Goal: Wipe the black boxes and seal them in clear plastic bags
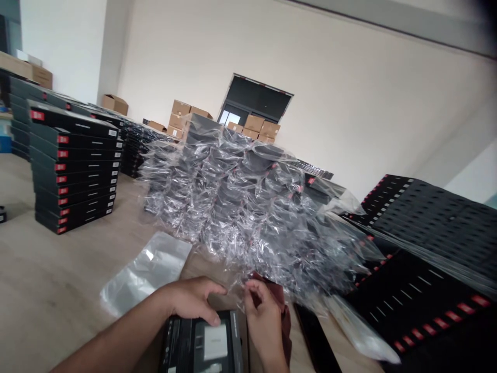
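Hands work low at the near edge of the view. The left hand (190,299) lies with its fingers loosely spread over the rim of a black box (202,344), resting there without clenching it. The right hand (262,321) pinches a fold of maroon cloth (277,305) between thumb and fingers, and clear plastic film touches its fingertips. The box sits open on the bench (46,280), with a white card (215,342) showing inside it, and the cloth hangs just to its right. Left of the hands lies a flat clear plastic bag (145,274). To their right spread flat black boxes with red marks (419,295). Straight ahead rises a large heap of plastic-wrapped black boxes (233,207), its film reaching down to the right hand. Farther left stands a tall stack of black boxes with red labels (73,171). Beyond, cardboard cartons (180,116) are piled near a dark window (252,98) in the far wall.
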Demonstrator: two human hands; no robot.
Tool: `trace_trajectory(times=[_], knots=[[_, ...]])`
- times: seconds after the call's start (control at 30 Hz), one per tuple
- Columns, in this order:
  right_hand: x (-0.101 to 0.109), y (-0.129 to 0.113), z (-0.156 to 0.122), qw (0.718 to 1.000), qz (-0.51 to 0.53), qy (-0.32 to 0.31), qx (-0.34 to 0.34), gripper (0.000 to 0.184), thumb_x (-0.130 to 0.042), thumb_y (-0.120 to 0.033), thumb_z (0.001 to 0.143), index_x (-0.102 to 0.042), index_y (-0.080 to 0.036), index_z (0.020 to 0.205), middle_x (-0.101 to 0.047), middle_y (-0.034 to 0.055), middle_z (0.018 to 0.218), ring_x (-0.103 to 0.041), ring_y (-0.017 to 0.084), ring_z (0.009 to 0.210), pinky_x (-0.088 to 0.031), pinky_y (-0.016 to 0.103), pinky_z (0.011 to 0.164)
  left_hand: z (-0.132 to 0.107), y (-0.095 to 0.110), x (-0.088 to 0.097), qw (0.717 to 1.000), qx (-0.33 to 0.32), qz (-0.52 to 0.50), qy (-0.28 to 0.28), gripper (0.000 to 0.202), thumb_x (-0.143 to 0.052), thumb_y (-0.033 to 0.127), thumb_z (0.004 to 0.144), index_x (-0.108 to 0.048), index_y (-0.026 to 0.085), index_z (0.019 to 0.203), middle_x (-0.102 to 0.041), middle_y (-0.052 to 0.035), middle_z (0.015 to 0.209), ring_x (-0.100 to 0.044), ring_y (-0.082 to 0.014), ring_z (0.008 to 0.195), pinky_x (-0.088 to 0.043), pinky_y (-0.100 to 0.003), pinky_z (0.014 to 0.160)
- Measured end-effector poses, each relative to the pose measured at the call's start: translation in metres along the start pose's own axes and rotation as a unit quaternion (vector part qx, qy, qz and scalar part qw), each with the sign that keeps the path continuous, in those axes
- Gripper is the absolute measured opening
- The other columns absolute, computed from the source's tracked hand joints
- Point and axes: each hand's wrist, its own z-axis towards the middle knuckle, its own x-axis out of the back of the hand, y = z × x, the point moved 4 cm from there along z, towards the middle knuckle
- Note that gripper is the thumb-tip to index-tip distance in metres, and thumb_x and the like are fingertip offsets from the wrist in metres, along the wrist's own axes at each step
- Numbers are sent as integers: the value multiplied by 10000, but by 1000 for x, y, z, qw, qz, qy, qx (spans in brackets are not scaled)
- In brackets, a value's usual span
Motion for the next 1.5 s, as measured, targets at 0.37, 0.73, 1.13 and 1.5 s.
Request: trace_trajectory(times=[0.37, 0.73, 1.13, 1.5], knots=[[4, -17, -1, 989, -86, -55, 106, 244, -449, -168, 832, -674, -218, 912, -679, 53, 876, -632, 187, 839, -484, 293, 764, -4, 8, 8, 996, -32, -47, 69, 606, -753, 287, 608, -474, 216, 1141, -530, 68, 687, -479, -108, 589, -353, -209, 572], [7, -25, 0, 996, -49, -12, 80, 240, -476, -315, 893, -703, -235, 882, -705, 41, 832, -661, 182, 804, -511, 265, 731, -7, 20, 6, 992, -25, 19, 126, 496, -607, 265, 702, -561, 218, 1193, -592, 29, 705, -498, -121, 548, -324, -208, 486], [5, -11, -1, 981, -150, 22, 119, 284, -483, -186, 768, -680, -237, 966, -678, 70, 958, -646, 218, 904, -509, 324, 784, -3, 12, 17, 977, -41, 113, 176, 372, -554, 280, 770, -701, 218, 1106, -704, -28, 1101, -632, -237, 997, -453, -298, 856], [10, 14, 4, 997, -60, -11, -36, 155, -504, -306, 754, -608, -248, 655, -687, 16, 648, -658, 203, 609, -467, 284, 566, 12, -7, 22, 974, -51, -3, 221, 433, -526, 276, 816, -628, 191, 1229, -626, -50, 1259, -544, -250, 1177, -368, -373, 1040]])
